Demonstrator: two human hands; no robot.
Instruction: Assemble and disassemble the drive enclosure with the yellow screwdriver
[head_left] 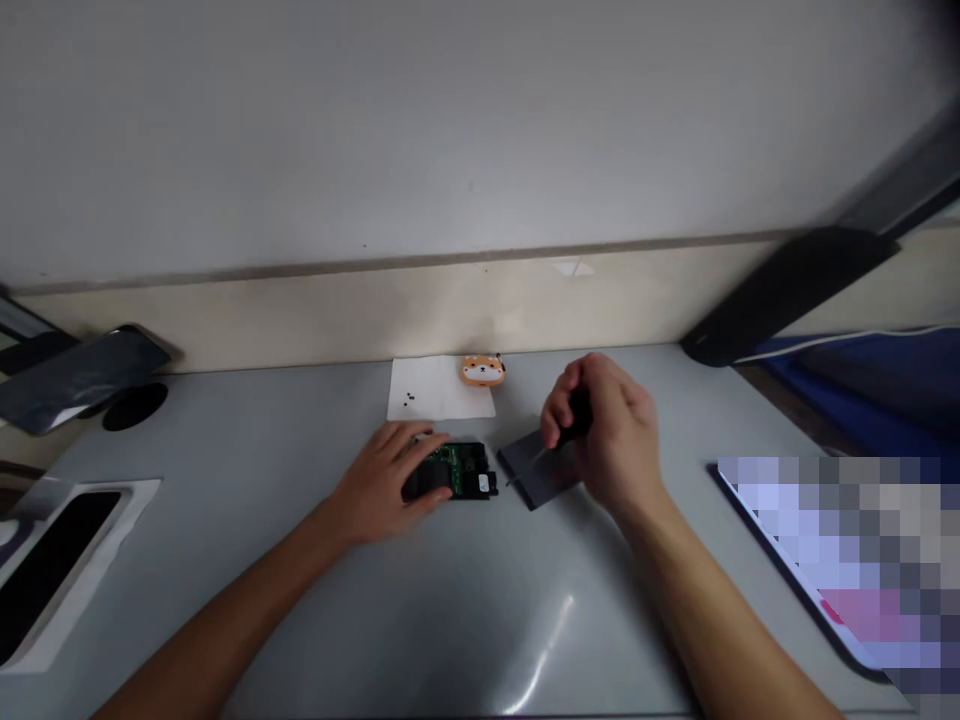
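A small black device with a green circuit board [471, 470] lies on the grey tabletop. My left hand [386, 485] grips its left end, thumb along the near side and fingers over the far side. In my right hand [604, 430] is a screwdriver [579, 412], its dark handle inside my closed fingers. The thin shaft slants down to the left, its tip just right of the device and apart from it. Below the right hand rests a flat dark cover [544, 485], partly hidden. Several tiny black screws [408, 399] lie on a white sheet of paper [439, 400] behind the device.
An orange animal-face case [483, 371] sits on the paper's back right corner. At left lie a dark-screened phone [56, 565] on white paper and a tilted dark device [82, 378]. A tablet [832, 570] lies at right; a black stand [780, 295] rises behind it.
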